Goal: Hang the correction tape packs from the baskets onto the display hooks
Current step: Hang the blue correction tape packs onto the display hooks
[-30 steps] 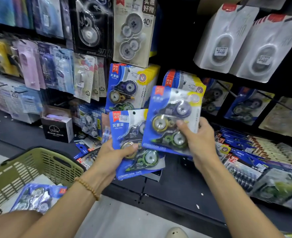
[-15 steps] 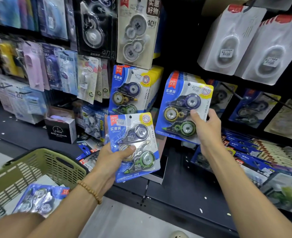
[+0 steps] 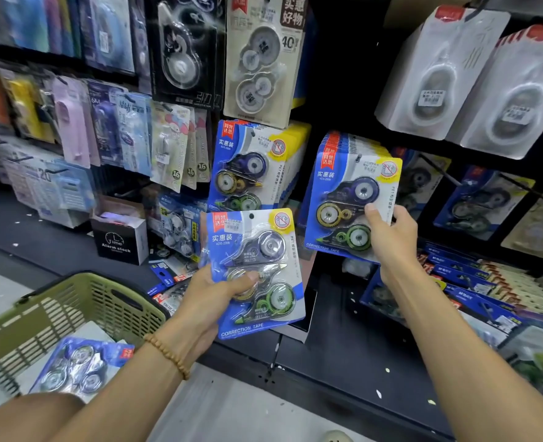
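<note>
The fingers (image 3: pixel 372 209) of the right hand (image 3: pixel 391 237) pinch the front pack (image 3: pixel 353 199); keep it flat and push its hole along the hook (image 3: pixel 357 158) until it meets the packs behind.

Two bare forearms reach in from the bottom of the view, with no sleeve showing on either one. The left hand (image 3: pixel 209 301) wears no ring or glove, and its wrist carries a bracelet (image 3: pixel 167 355) of small round beads, tan to light brown like wood, strung in a single row that wraps the wrist once. The right hand (image 3: pixel 391 240) is likewise ungloved, and nothing is worn on the right wrist or forearm. The fingernails that show are short and unpainted. A bare knee or thigh shows at the lower left corner.
</note>
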Motion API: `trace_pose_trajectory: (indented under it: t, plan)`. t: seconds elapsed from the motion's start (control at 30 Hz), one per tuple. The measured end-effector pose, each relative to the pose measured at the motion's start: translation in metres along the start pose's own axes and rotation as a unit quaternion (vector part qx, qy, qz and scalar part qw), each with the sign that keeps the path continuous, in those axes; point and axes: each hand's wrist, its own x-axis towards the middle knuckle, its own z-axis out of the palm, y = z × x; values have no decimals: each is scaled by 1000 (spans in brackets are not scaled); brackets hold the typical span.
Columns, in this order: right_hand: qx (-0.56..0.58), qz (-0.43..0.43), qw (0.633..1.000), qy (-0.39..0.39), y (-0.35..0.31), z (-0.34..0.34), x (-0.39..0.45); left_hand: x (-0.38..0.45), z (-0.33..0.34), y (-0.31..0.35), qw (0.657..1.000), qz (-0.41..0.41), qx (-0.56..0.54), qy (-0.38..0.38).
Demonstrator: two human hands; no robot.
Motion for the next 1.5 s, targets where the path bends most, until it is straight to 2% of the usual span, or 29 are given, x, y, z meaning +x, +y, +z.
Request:
trace_pose_trajectory:
  t: [0.2, 0.47, 0.57, 0.63, 0.67, 0.73, 0.8, 0.87, 1.03, 1.13, 1.23, 1.5]
  plan:
    - [-70, 4, 997, 38, 18, 21, 21, 4, 1, -4, 1000, 3, -3, -6]
    - [-106, 71, 991, 39, 21, 32, 55, 9, 8, -4, 999, 0, -5, -44]
    - [-145, 89, 984, 52, 25, 26, 45, 7, 9, -5, 999, -1, -4, -48]
    - [-130, 74, 986, 79, 27, 21, 21, 5, 10, -6, 998, 0, -6, -55]
    - [-104, 64, 990, 65, 30, 20, 5, 4, 11, -6, 998, -1, -8, -58]
    - [-37, 60, 996, -56, 30, 18, -32, 1, 14, -8, 998, -4, -1, -61]
    - [20, 80, 972, -218, 21, 17, -69, -3, 19, -8, 998, -9, 10, -66]
    - [73, 89, 951, -286, 14, 17, -92, -6, 21, -11, 997, -11, 9, -70]
    - [99, 93, 967, -217, 11, 12, -102, -8, 22, -17, 998, -3, 35, -45]
    - [77, 55, 985, -143, 7, 5, -83, -1, 20, -24, 997, -9, 57, 40]
    - [91, 17, 993, -78, -7, -2, -50, 5, 14, -32, 994, -36, 48, 90]
    - [100, -5, 994, -38, -29, 5, 8, 12, 13, -41, 987, -44, 95, 119]
